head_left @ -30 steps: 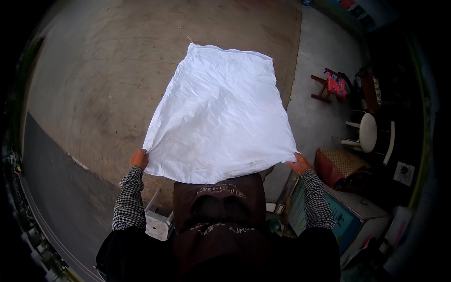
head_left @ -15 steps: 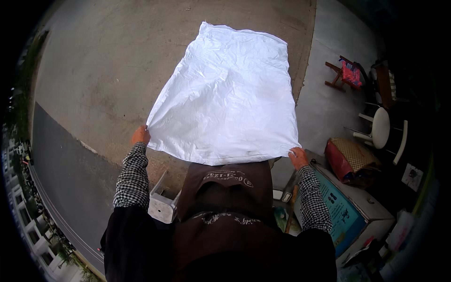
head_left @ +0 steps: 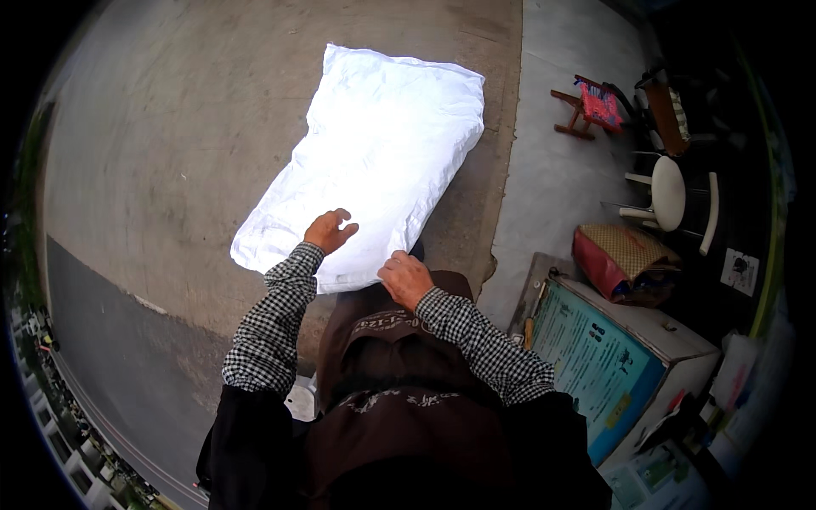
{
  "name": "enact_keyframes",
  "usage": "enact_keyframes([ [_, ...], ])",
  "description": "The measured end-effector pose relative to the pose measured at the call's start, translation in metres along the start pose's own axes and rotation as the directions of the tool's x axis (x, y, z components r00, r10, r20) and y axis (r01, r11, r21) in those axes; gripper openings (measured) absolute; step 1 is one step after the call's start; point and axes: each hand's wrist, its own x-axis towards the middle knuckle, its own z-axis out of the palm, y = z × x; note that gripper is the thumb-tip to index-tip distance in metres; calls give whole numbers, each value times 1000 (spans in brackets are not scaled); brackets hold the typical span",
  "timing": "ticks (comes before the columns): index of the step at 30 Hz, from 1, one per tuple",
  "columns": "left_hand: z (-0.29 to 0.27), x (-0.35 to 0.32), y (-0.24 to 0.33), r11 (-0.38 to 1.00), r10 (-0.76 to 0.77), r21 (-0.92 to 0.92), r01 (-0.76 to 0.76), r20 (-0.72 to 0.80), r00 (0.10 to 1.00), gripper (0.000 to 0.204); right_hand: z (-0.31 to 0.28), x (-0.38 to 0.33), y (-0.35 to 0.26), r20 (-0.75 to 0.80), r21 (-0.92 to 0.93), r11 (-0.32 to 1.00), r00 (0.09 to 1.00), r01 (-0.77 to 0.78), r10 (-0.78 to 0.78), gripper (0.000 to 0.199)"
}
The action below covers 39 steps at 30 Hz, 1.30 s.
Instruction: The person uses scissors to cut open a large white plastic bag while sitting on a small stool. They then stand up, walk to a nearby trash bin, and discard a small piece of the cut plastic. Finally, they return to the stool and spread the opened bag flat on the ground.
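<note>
A large white sheet-like sack (head_left: 387,127) stretches out in front of me, its near edge close to my brown apron (head_left: 374,336). Its surface is wrinkled, and the right edge looks folded over. My left hand (head_left: 330,232) is over the near part of the sack, thumb and fingers apart, gripping nothing. At the near right edge, my right hand (head_left: 406,279) is closed on the white material, pinching it. Checkered sleeve covers reach down both forearms.
A box with a blue-green printed panel (head_left: 586,357) stands at my right. Beyond it are a red and tan bag (head_left: 625,263), a pale chair (head_left: 667,194) and a small folding stool (head_left: 595,106). A white stool (head_left: 302,399) is partly hidden by my left arm. Brown ground (head_left: 195,127) lies to the left.
My left hand has let go of the sack's left corner and moved inward over it. My right hand has moved left with its edge, and the sack has become narrower and slanted.
</note>
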Motion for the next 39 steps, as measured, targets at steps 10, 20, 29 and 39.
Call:
enact_keyframes([
  [10, 47, 10, 64, 862, -112, 506, -37, 260, 959, 26, 56, 34, -100, 77, 181, 961, 971, 211, -228, 29],
  [20, -26, -166, 13, 895, 86, 429, -121, 100, 991, 33, 13, 5, 53, 603, 688, -284, 308, -668, 736, 112],
  [29, -58, -299, 26, 939, 168, 306, -157, -12, 986, 61, 80, 51, 141, 618, 753, -655, 277, 61, 736, 70],
  [39, -36, -351, -145, 830, -135, 527, 181, -126, 983, 44, 47, 62, 147, 200, 979, -205, 325, -20, 924, 46],
])
